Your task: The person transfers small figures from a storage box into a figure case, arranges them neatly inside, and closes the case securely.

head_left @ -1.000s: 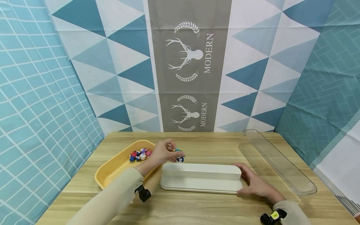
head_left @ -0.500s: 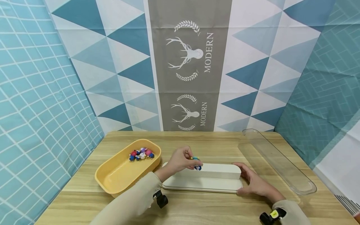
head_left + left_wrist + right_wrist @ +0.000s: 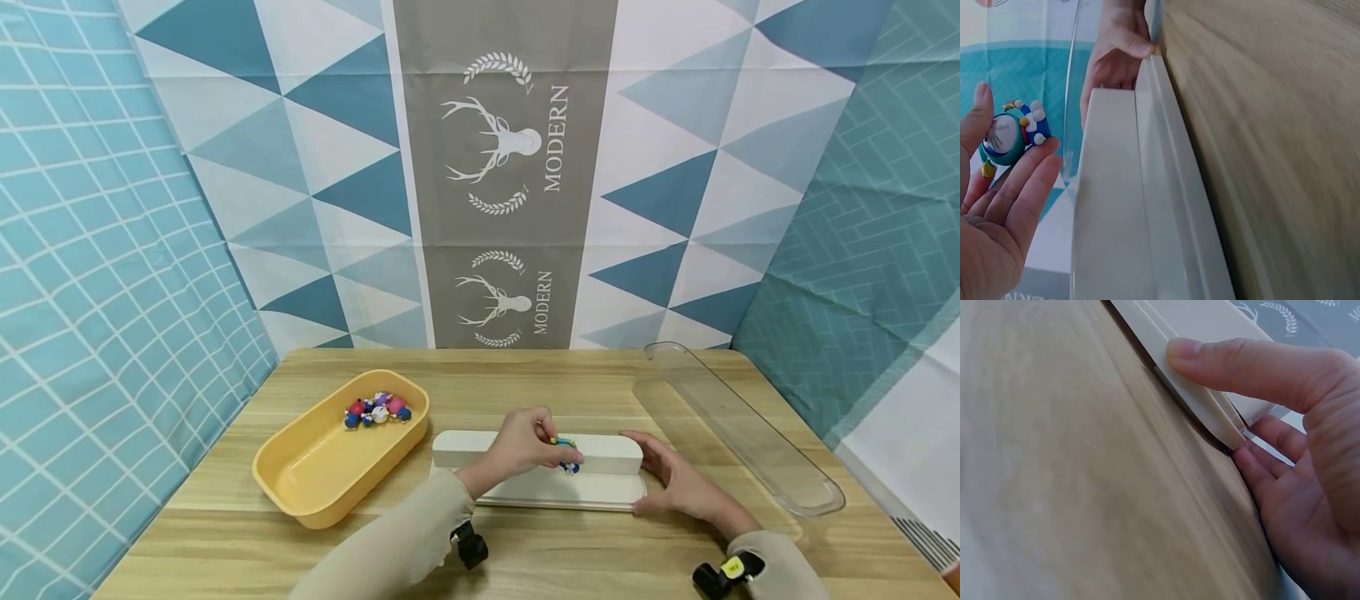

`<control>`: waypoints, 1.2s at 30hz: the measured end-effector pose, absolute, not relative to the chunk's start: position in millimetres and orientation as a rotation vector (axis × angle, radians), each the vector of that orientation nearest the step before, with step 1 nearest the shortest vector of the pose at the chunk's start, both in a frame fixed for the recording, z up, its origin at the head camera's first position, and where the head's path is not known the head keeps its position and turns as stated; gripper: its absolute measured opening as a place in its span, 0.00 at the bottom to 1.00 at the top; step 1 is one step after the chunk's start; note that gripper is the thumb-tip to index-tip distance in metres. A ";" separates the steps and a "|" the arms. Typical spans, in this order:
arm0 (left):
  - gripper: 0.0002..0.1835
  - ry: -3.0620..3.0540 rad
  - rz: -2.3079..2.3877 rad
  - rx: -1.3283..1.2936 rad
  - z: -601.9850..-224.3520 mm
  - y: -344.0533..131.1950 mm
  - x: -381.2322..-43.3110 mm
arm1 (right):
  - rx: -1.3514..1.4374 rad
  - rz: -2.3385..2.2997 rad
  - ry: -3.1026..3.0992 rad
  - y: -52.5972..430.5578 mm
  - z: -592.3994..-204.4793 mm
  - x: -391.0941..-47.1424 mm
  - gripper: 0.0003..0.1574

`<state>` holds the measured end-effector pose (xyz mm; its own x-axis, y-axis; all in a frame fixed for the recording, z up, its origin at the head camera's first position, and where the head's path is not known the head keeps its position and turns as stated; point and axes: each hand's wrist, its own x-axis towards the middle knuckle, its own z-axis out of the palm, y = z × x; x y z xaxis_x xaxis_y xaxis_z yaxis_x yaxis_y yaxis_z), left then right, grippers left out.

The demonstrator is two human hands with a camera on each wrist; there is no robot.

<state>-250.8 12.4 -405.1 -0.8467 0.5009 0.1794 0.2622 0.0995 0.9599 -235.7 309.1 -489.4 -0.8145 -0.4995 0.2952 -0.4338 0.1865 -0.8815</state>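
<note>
My left hand [image 3: 521, 448] pinches a small blue-and-white cat figurine [image 3: 568, 467] between thumb and fingers, over the right half of a white stepped display stand [image 3: 607, 490]. Seen from the left wrist, the figurine [image 3: 1013, 132] lies sideways in the fingers, its white whiskered face and teal head covering showing, apart from the stand's upper step [image 3: 1113, 187]. My right hand [image 3: 678, 486] grips the stand's right end. In the right wrist view the thumb [image 3: 1222, 362] presses on the base's front edge, with the other fingers around the end.
Left of the stand is a yellow tray [image 3: 315, 467] with several small colourful figurines [image 3: 378, 408] at its far end. A long clear plastic cover [image 3: 742, 429] lies slantwise on the wooden table [image 3: 555, 558] to the right. Patterned cloth [image 3: 502, 208] hangs behind the table.
My left hand has carried the figurine rightward from the stand's left end, and slightly nearer, to over its right half. My right hand stays at the stand's right end.
</note>
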 end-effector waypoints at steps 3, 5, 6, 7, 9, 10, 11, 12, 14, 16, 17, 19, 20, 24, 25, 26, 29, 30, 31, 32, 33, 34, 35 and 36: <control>0.20 2.237 1.785 0.793 -407.8 20.5 -249.0 | -0.942 -1.759 2.354 310.5 -490.1 -235.8 0.62; 0.20 2.274 1.752 0.810 -409.6 25.4 -247.7 | -0.947 -1.772 2.344 311.1 -490.5 -236.0 0.61; 0.20 2.287 1.740 0.816 -410.4 27.7 -247.1 | -0.955 -1.776 2.338 311.4 -490.7 -236.0 0.61; 0.20 2.295 1.732 0.818 -410.9 30.0 -246.6 | -0.962 -1.780 2.331 311.5 -490.4 -235.9 0.60; 0.20 2.304 1.723 0.819 -411.7 34.5 -245.6 | -0.956 -1.787 2.322 311.6 -490.2 -236.0 0.60; 0.21 2.311 1.721 0.819 -412.4 36.6 -245.4 | -0.961 -1.788 2.317 311.6 -489.9 -235.8 0.60; 0.21 2.313 1.720 0.815 -413.1 38.5 -245.2 | -0.964 -1.787 2.314 311.6 -489.7 -235.8 0.60; 0.22 2.316 1.720 0.811 -413.9 40.5 -245.2 | -0.967 -1.785 2.311 311.5 -489.4 -235.6 0.60; 0.22 2.319 1.721 0.810 -416.0 44.2 -245.4 | -0.961 -1.780 2.316 311.3 -488.8 -235.3 0.60; 0.23 2.330 1.717 0.816 -418.6 47.4 -245.8 | -0.961 -1.772 2.324 311.0 -488.1 -234.6 0.60; 0.23 2.332 1.715 0.821 -419.8 48.9 -245.9 | -0.959 -1.767 2.329 310.9 -487.7 -234.2 0.60; 0.23 2.359 1.708 0.846 -422.0 52.1 -246.2 | -0.959 -1.762 2.334 310.8 -487.0 -233.2 0.59; 0.23 2.381 1.700 0.864 -422.6 53.7 -246.0 | -0.962 -1.760 2.334 310.7 -486.7 -232.8 0.59; 0.23 2.531 1.600 0.940 -424.0 60.3 -244.4 | -0.977 -1.769 2.314 311.7 -487.3 -232.6 0.59; 0.24 2.575 1.565 0.956 -424.3 62.0 -243.6 | -0.977 -1.773 2.306 312.0 -487.6 -232.9 0.59; 0.24 2.612 1.530 0.968 -424.7 63.6 -242.9 | -0.977 -1.777 2.297 312.3 -488.0 -233.4 0.60; 0.24 2.695 1.440 0.986 -427.6 68.8 -241.0 | -0.974 -1.787 2.277 312.8 -489.3 -235.2 0.60; 0.24 2.714 1.414 0.988 -428.4 70.3 -240.3 | -0.972 -1.790 2.272 312.9 -489.8 -235.7 0.60; 0.24 2.724 1.397 0.989 -429.1 71.6 -239.5 | -0.978 -1.791 2.267 312.9 -490.3 -236.3 0.60; 0.24 2.738 1.376 0.993 -429.8 72.9 -238.9 | -0.982 -1.793 2.265 312.7 -490.2 -236.3 0.60; 0.24 2.753 1.356 1.001 -430.5 74.3 -238.3 | -0.987 -1.794 2.267 312.5 -490.1 -236.2 0.59; 0.25 2.769 1.334 1.009 -431.2 75.5 -237.8 | -0.989 -1.795 2.267 312.3 -489.8 -236.0 0.59; 0.25 2.791 1.306 1.018 -431.8 76.5 -237.2 | -0.991 -1.796 2.269 312.3 -489.5 -235.7 0.59; 0.25 2.816 1.274 1.030 -432.0 77.6 -236.6 | -0.992 -1.797 2.270 312.3 -489.1 -235.4 0.58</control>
<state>-236.6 77.6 -432.0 -0.7940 0.4994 0.3467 0.5901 0.4957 0.6372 -235.4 312.3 -489.1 -0.7868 -0.5275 0.3204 -0.4329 0.1016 -0.8957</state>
